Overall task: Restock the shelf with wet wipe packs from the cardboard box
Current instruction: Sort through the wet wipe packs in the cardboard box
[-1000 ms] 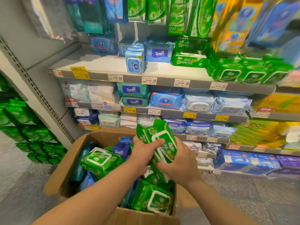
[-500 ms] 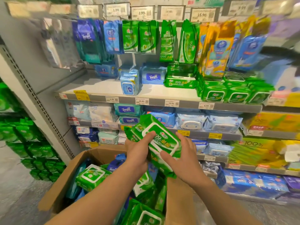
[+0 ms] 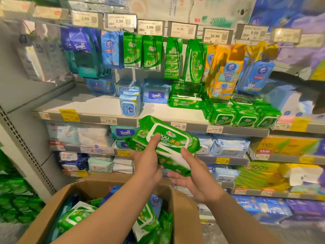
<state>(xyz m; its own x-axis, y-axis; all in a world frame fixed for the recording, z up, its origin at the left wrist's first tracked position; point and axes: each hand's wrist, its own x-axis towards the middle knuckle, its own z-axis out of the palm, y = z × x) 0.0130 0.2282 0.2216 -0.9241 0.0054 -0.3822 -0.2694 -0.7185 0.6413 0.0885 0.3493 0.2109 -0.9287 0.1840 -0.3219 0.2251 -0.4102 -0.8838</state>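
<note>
L hand point(image 3: 148, 164): raised, fingers curled in grip | R hand point(image 3: 193, 178): palm up, thumb pinching | both arms fwd

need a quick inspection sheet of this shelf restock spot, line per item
surface: shelf bare at its left, stocked at its right
job's things: two stacked green wet wipe packs held below the shelf edge; more in the cardboard box
clutter: blue Tempo pack and standing blue pack on the shelf
grippers: left hand and right hand both grip the packs
cables: nothing seen
surroundings: hanging packs, price tags, lower shelves stocked
</note>
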